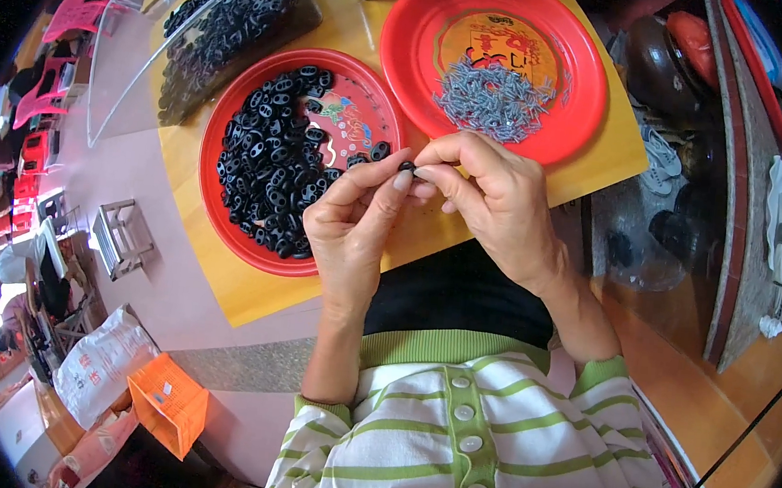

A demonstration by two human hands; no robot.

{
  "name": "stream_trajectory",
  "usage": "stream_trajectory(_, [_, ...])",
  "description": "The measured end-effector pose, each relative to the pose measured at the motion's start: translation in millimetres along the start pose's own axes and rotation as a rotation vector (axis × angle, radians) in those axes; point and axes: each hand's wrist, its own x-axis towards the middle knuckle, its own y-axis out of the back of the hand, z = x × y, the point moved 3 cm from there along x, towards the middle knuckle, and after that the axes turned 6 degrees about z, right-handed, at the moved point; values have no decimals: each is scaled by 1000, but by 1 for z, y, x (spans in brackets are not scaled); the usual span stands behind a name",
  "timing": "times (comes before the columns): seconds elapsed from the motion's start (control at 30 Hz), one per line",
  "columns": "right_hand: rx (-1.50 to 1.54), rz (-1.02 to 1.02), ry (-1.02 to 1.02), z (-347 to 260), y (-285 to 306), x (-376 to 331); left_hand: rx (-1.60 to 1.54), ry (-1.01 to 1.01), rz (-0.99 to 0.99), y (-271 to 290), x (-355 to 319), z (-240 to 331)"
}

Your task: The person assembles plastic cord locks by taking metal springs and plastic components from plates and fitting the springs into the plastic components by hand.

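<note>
Above the near edge of the table, my two hands meet at the fingertips. My left hand pinches a small black plastic piece between thumb and forefinger. From the other side my right hand closes its thumb and forefinger against that piece; whatever is between those fingertips is too small to make out. Beside my left hand is a red round tray with a heap of black oval two-hole pieces. Past my right hand, a red plate carries a pile of small grey metal pins or screws.
Yellow sheeting covers the table under both dishes. At the far left stands a clear plastic bin of similar black pieces. An orange crate and a white sack are at lower left. Jars and shoes lie right of the table.
</note>
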Motion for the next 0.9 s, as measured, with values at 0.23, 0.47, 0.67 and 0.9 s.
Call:
stream_trajectory(0.23, [108, -10, -147, 11, -8, -1, -8, 36, -11, 3, 3, -5])
stream_trajectory(0.47, [401, -174, -359, 12, -10, 34, -388, 95, -16, 19, 4, -6])
stream_trajectory(0.67, [-92, -331, 158, 13, -62, 74, -627, 85, -174, 27, 3, -4])
stream_trajectory(0.9, [-309, -452, 317, 35, -100, 79, -682, 117, -244, 29, 3, -7])
